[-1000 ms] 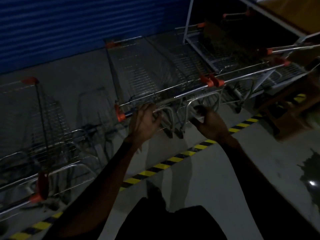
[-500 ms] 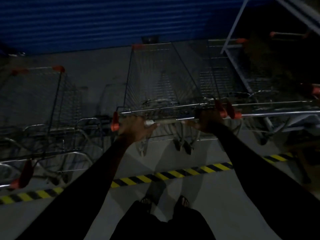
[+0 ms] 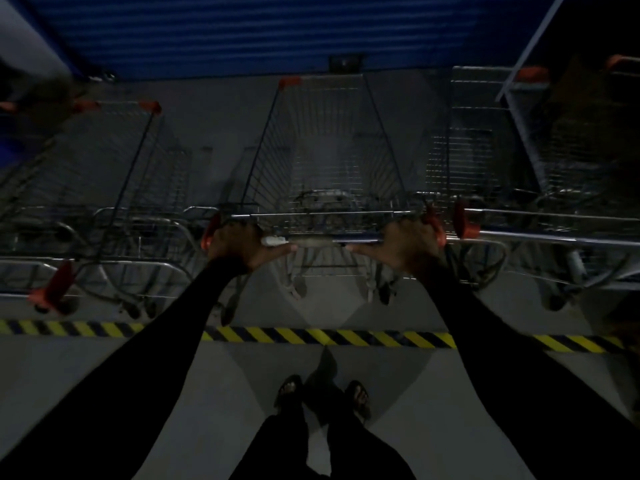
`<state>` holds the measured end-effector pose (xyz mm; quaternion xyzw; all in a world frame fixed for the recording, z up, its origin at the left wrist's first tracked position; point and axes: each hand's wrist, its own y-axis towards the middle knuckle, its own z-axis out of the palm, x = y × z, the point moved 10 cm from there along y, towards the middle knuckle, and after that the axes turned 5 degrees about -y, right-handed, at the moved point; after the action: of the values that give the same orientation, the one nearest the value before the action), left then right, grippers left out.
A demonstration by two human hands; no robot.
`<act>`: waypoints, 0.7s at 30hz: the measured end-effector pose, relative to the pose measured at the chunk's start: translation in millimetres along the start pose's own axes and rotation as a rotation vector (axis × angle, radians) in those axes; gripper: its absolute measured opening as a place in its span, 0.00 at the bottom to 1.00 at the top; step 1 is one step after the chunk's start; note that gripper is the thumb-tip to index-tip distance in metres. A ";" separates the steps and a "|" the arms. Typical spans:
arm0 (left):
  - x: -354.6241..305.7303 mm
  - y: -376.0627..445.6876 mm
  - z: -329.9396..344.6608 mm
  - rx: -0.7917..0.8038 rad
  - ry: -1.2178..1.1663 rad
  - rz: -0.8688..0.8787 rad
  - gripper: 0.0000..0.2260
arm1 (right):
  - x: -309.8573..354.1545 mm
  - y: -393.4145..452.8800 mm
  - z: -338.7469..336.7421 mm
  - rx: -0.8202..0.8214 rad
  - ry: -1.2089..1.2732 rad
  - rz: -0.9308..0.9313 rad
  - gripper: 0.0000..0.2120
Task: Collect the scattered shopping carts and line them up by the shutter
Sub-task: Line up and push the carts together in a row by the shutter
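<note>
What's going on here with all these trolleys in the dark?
A person is parking a wire shopping cart nose-first toward a blue roller shutter. The left hand and right hand both grip its handlebar. It stands between a cart on the left and a cart on the right, beyond a yellow-and-black floor stripe. The light is dim.

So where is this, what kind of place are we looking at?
Probably a store's cart parking bay, dimly lit. Wire shopping carts stand side by side facing a blue roller shutter, and yellow-black hazard tape marks the concrete floor behind them.
</note>
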<state>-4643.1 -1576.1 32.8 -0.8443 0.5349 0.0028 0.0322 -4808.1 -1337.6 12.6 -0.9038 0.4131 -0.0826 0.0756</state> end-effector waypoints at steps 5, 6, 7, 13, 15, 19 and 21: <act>7.6 -37.4 10.4 0.051 0.023 -0.095 0.45 | 5.1 -25.6 6.6 0.028 -0.007 -0.009 0.48; 11.4 -45.3 11.6 0.069 -0.007 -0.120 0.46 | 6.6 -33.0 8.9 0.035 0.000 -0.007 0.46; 12.8 -53.9 11.5 0.080 -0.022 -0.126 0.45 | 8.6 -40.2 11.4 0.032 0.005 -0.009 0.45; 21.2 -117.1 12.8 0.165 -0.037 -0.051 0.33 | 45.8 -95.4 26.2 0.011 -0.044 -0.013 0.45; 35.5 -137.5 5.1 0.064 -0.055 -0.063 0.37 | 60.0 -115.1 28.8 -0.029 -0.111 0.008 0.45; 58.7 -181.2 13.6 0.064 -0.032 -0.077 0.41 | 89.2 -150.9 54.1 0.013 -0.059 0.010 0.53; 74.8 -202.2 18.6 0.067 -0.059 -0.093 0.42 | 105.0 -170.3 66.0 0.032 -0.058 0.014 0.50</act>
<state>-4427.9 -1556.5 21.7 -0.8662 0.4937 0.0084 0.0763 -4601.3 -1302.5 -7.8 -0.9016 0.4156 -0.0625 0.1025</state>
